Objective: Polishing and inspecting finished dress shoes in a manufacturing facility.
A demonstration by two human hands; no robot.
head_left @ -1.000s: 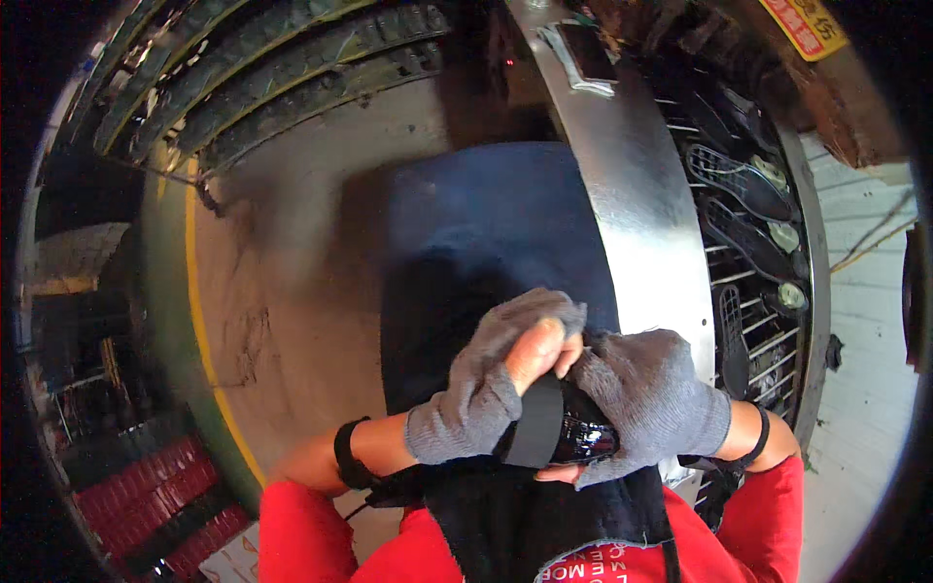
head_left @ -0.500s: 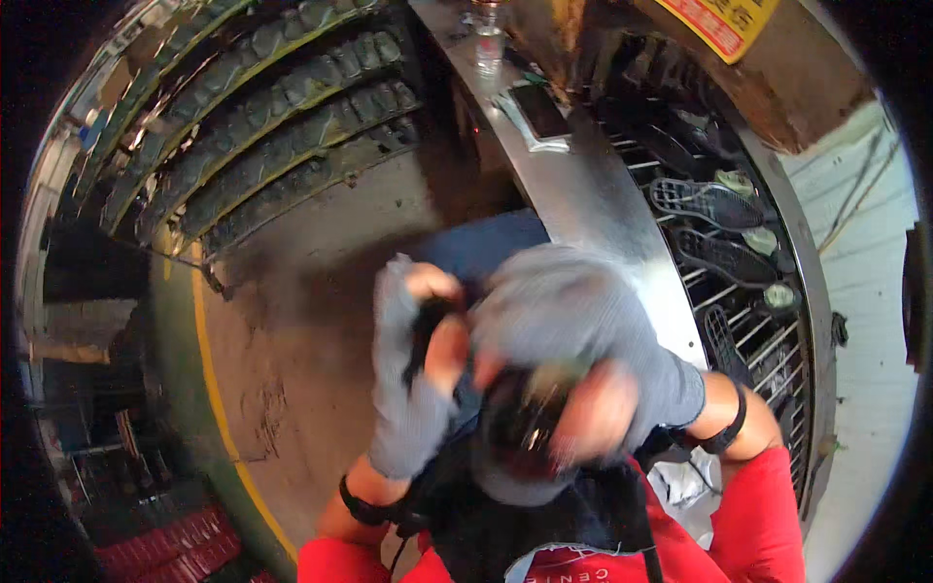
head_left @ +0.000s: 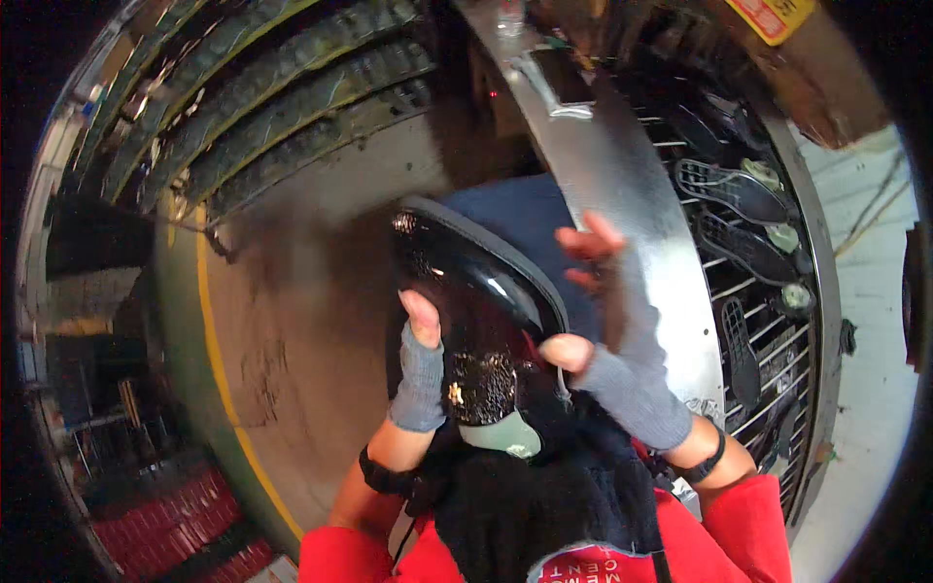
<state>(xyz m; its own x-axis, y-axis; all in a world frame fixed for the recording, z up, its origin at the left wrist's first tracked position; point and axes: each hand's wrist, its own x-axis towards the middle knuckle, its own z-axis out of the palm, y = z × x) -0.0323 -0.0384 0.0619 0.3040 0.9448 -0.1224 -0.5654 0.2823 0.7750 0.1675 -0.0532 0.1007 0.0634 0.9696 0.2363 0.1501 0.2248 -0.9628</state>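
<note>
A glossy black shoe [head_left: 476,282] lies tilted in front of my body, its toe pointing away to the upper left. A pale green piece, like a shoe last [head_left: 501,434], shows at its heel end. My left hand [head_left: 421,364], in a grey fingerless glove, grips the shoe's left side with the thumb on top; its other fingers are hidden underneath. On the right side my right hand [head_left: 622,321], gloved the same way, has its fingers spread and slightly blurred. Its thumb is at the shoe's edge; whether it touches, I cannot tell.
To the right, a metal bench [head_left: 622,194] runs away from me, with a dark flat object [head_left: 564,83] and a bottle [head_left: 508,24] on it. Beside it, a barred rack [head_left: 719,277] carries several dark soles [head_left: 734,189]. Shelves of shoes [head_left: 292,97] stand at far left.
The shoe has turned so its glossy upper and toe show at full length. My right hand has moved off the top to the right side and opened, while my left hand shifted to the shoe's side.
</note>
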